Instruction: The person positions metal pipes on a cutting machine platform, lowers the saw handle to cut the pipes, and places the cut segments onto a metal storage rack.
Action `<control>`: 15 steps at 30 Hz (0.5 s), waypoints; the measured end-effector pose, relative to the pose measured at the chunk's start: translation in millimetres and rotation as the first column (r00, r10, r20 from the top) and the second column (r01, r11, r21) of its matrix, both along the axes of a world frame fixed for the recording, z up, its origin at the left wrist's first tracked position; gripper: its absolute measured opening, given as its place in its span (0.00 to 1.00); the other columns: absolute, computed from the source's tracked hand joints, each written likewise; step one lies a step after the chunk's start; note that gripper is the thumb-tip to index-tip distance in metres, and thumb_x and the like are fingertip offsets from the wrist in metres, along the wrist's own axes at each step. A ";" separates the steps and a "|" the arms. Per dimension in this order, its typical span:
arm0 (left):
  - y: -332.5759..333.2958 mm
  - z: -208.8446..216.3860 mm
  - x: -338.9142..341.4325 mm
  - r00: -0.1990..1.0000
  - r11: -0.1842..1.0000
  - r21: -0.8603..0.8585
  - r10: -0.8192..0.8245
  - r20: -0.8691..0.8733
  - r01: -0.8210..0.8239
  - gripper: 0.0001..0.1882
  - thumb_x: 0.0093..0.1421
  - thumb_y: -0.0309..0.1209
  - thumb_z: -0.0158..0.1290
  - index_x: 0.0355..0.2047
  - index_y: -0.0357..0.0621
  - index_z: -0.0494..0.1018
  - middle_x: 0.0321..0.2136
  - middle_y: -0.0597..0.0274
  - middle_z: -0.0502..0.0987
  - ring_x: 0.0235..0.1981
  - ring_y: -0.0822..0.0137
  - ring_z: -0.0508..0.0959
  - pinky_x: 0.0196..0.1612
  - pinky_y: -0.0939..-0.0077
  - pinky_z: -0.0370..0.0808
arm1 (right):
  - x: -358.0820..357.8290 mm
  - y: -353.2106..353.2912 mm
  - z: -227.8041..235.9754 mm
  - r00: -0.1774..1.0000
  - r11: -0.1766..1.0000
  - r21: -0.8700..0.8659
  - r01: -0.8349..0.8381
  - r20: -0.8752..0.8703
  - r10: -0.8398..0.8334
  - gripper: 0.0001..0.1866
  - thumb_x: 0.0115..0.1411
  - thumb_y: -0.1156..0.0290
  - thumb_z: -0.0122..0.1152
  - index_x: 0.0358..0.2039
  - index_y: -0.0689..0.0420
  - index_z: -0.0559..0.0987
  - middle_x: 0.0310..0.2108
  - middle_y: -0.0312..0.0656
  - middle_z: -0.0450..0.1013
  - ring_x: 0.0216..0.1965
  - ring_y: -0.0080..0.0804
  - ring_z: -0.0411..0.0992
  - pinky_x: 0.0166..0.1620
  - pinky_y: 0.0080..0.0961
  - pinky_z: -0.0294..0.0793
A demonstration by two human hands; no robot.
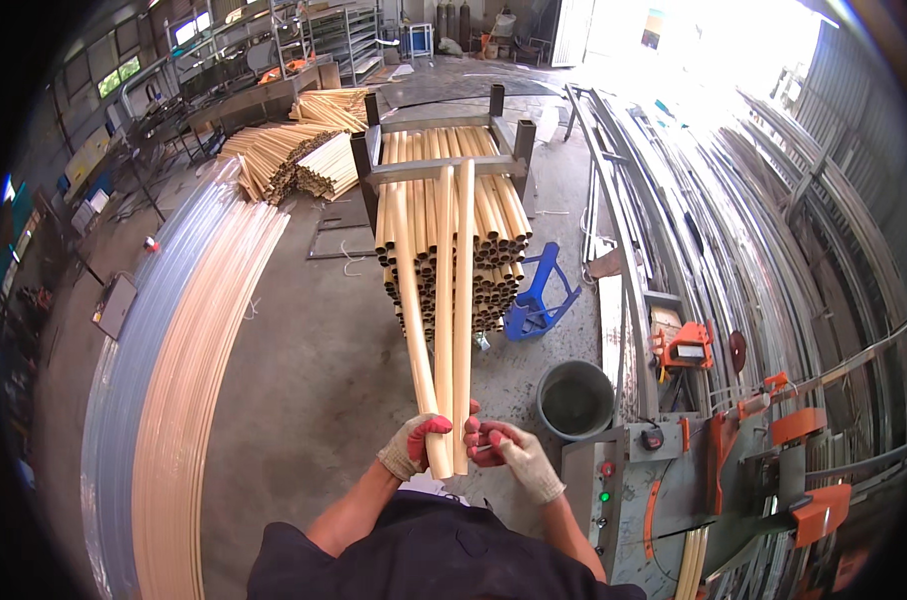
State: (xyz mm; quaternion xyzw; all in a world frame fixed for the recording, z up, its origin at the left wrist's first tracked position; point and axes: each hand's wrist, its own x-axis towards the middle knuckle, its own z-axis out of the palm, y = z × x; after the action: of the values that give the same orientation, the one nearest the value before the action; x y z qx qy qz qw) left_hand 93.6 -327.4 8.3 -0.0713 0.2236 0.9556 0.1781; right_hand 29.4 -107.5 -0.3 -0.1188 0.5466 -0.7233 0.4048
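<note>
Clamped: left hand (414,447) on smooth, long tan tube (412,310) | right hand (514,455) (knit-gloved): can't tell

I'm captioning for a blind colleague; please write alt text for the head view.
A gloved left hand grips the near end of a long gold-coloured tube, with two more tubes alongside and the gloved right hand close by. Beyond is a metal rack stacked with similar tubes; a blue stool and grey bucket are at right.

Grey flr (304,370) runs to shelving (360,48) back L & glaring lg. doorway (714,50) back R, w/ ribbed wall (882,125) R.
</note>
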 end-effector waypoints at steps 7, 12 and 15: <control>-7.1 -32.7 -9.5 0.998 0.989 0.143 -0.029 0.051 0.021 0.31 0.57 0.25 0.56 0.61 0.39 0.62 0.48 0.50 0.76 0.50 0.55 0.78 0.57 0.55 0.76 | 43.3 -41.4 13.0 0.973 0.988 -0.041 0.146 -0.177 -0.151 0.37 0.65 0.78 0.54 0.71 0.57 0.49 0.63 0.46 0.61 0.59 0.29 0.65 0.59 0.30 0.71; -4.5 -9.3 -9.8 0.996 0.999 -0.037 -0.002 0.085 0.005 0.33 0.57 0.27 0.56 0.63 0.38 0.60 0.54 0.46 0.72 0.54 0.49 0.75 0.59 0.54 0.73 | 40.5 -52.3 33.3 0.963 0.962 -0.151 0.228 -0.113 -0.246 0.42 0.62 0.79 0.58 0.72 0.56 0.47 0.63 0.45 0.60 0.58 0.31 0.66 0.59 0.29 0.69; -5.0 -5.0 -14.6 0.993 0.998 -0.039 -0.046 0.105 0.051 0.32 0.58 0.27 0.57 0.62 0.38 0.61 0.54 0.49 0.73 0.53 0.56 0.76 0.58 0.61 0.73 | 34.8 -57.0 35.4 0.931 0.908 -0.212 0.360 0.022 -0.364 0.40 0.63 0.81 0.54 0.72 0.55 0.48 0.66 0.47 0.57 0.62 0.34 0.64 0.61 0.32 0.69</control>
State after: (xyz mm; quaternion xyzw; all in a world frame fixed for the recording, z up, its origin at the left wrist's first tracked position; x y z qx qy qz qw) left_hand 79.0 -332.5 3.3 -0.1190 0.2355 0.9412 0.2112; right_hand 64.2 -164.5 35.1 -0.0643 0.4825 -0.8389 0.2437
